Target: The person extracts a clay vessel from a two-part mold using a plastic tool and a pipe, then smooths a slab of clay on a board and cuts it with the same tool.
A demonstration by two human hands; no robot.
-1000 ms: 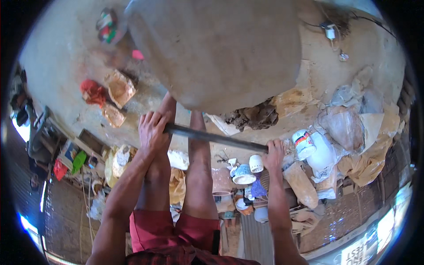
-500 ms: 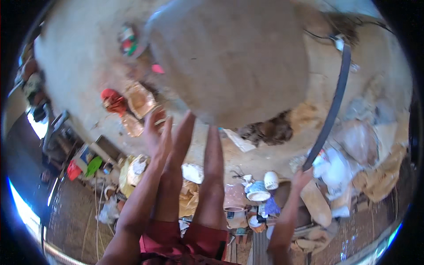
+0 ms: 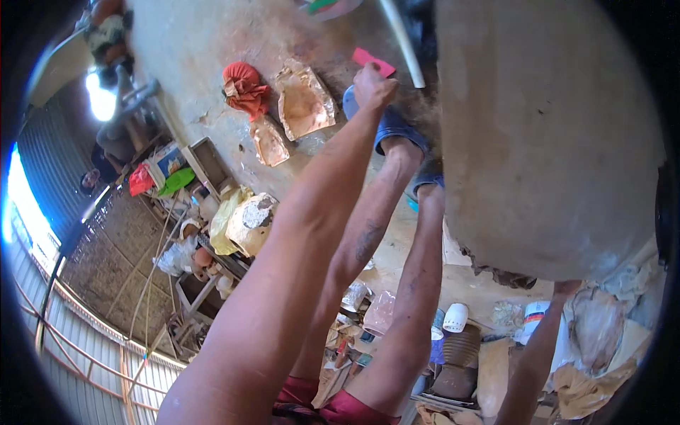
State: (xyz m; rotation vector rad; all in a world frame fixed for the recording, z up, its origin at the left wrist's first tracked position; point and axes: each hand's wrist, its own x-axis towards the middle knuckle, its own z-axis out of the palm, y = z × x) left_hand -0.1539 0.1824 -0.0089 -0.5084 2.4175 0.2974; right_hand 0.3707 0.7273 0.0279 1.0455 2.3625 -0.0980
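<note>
A small flat pink piece (image 3: 382,66), maybe a scrap of cloth or plastic, is at the fingers of my left hand (image 3: 374,88), which are curled closed against its near edge. A large grey-brown slab (image 3: 545,142) fills the upper right, close to my view. My right hand (image 3: 567,287) is at the slab's lower edge, its fingers hidden behind it, so I cannot see what it holds. My feet, in blue footwear (image 3: 394,127), stand on the floor below the left hand, partly hidden by the slab. Beyond the pink piece a pale stick or pipe (image 3: 404,46) slants down.
A red cloth bundle (image 3: 244,83) and brown crumpled-lined trays (image 3: 304,103) lie on the floor to the left. Shelves with a green leaf-shaped thing (image 3: 177,181) stand farther left. Nearer are a white perforated pot (image 3: 455,317), a ridged brown pot (image 3: 460,347) and plastic bags (image 3: 596,326).
My left hand has reached forward to the pink piece. The view has swung, so the slab sits farther right. The long dark strip that was in my right hand is out of sight.
</note>
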